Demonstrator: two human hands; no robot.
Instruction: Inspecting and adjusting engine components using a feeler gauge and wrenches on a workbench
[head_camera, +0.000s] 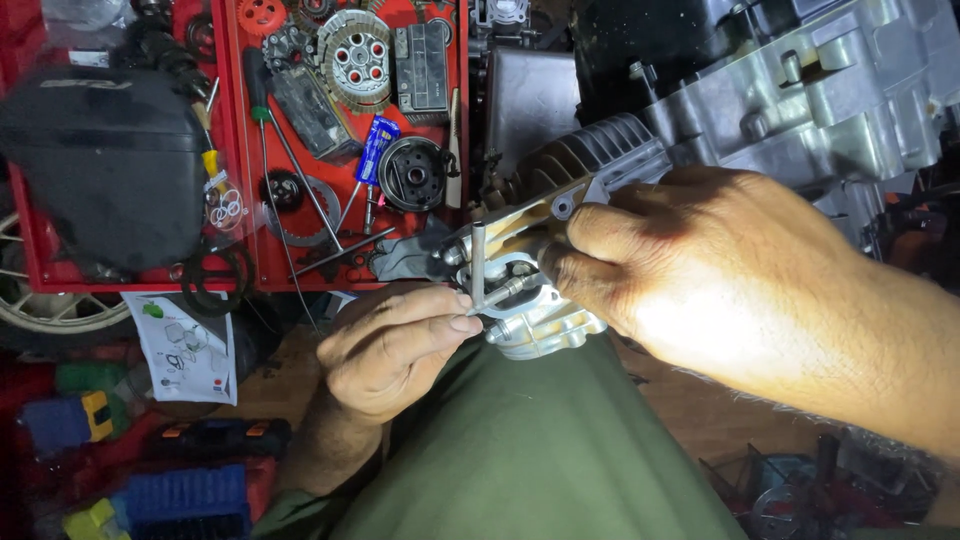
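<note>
A finned metal engine cylinder (585, 165) rests on my knee, covered in green cloth (540, 440). My right hand (700, 265) grips its side, fingers wrapped over the open end. My left hand (395, 345) pinches a thin L-shaped metal key (478, 265) between thumb and fingers. The key's short end points into the cylinder's base by a bolt hole. Part of the cylinder's lower face is hidden behind my fingers.
A red tray (250, 150) behind holds clutch plates, gears, a screwdriver and a blue tube. A black bag (105, 165) lies at the left. A grey engine casing (820, 90) sits at the upper right. Boxes and tools litter the floor at the lower left.
</note>
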